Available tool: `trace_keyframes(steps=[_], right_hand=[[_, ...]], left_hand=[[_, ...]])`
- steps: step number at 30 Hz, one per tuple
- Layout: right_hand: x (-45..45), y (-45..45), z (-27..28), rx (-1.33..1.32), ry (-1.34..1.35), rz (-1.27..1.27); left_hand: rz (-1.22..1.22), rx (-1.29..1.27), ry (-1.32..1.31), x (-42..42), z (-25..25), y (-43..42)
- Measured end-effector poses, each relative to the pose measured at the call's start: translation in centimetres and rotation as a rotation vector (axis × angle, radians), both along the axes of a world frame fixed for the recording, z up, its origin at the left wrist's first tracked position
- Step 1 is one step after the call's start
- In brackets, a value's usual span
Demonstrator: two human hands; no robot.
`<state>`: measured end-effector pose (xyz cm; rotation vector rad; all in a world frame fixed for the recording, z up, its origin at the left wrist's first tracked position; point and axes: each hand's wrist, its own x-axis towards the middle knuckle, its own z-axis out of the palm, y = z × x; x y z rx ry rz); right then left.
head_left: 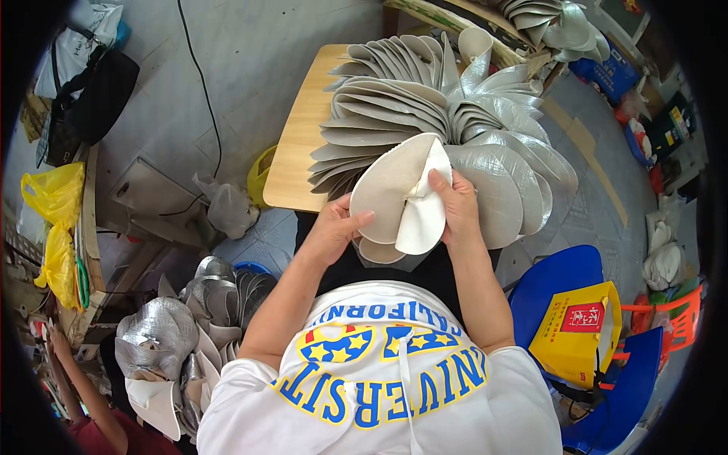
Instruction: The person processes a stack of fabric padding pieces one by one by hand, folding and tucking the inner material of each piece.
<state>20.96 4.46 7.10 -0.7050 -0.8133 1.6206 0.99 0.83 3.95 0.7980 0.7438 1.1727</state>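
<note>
At the near side of the desk (307, 163), I see the left hand (331, 229) gripping a beige rounded piece (388, 178), the right hand (459, 206) pinching its white flap (422, 221); probably working the fold, next calling for steady pressure.

The cream piece (379, 189) is a thin, rounded sheet with a curved outer edge at its left. A white flap (422, 222) lies over its right side, meeting it along an uneven crease near mid-width. The piece is held raised and tilted, just in front of the fanned grey stack (390, 114). A rounded beige edge (381, 252) projects below it.
</note>
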Motion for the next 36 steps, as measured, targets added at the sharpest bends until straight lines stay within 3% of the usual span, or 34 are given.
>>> trace_keyframes(steps=[2, 5, 10, 14, 18, 20, 23, 26, 31, 35, 36], right_hand=[[-0.1, -0.2, 0.0, -0.025, 0.012, 0.023], [-1.1, -1.7, -0.3, -0.006, -0.011, -0.023], [-1.9, -5.4, -2.0, 0.077, -0.399, 0.089], [-1.6, -5.2, -1.4, 0.213, -0.576, -0.039], [-0.9, -3.7, 0.1, 0.260, -0.336, -0.328], [0.2, -2.6, 1.2, 0.273, -0.287, -0.316], [0.2, -1.4, 2.1, 0.372, -0.357, -0.350], [0.0, -0.6, 2.5, 0.406, -0.370, -0.362], [-0.7, -1.0, 1.2, 0.363, -0.529, -0.441], [-2.1, -2.6, -2.2, 0.719, -0.704, -0.417], [-1.9, -2.3, -5.2, 0.728, -0.892, -0.389]], left_hand=[[0.060, -0.080, -0.091, 0.4, -0.1, 0.3], [0.216, 0.008, -0.122, 0.6, 0.2, 1.3], [0.354, 0.179, -0.015, 1.3, 3.7, 2.1], [0.353, 0.219, -0.007, 2.7, 5.3, 2.5], [0.342, 0.150, -0.125, 3.6, 5.0, 2.1], [0.292, 0.163, -0.226, 4.2, 4.2, 1.2], [0.230, 0.267, -0.168, 6.2, 2.2, 0.3], [0.263, 0.216, 0.002, 6.4, 2.2, 1.3], [0.354, 0.181, 0.017, 6.6, 2.1, 2.4], [0.298, 0.133, 0.000, 6.0, 1.6, 2.1], [0.268, 0.131, 0.005, 5.7, 1.1, 2.1]])
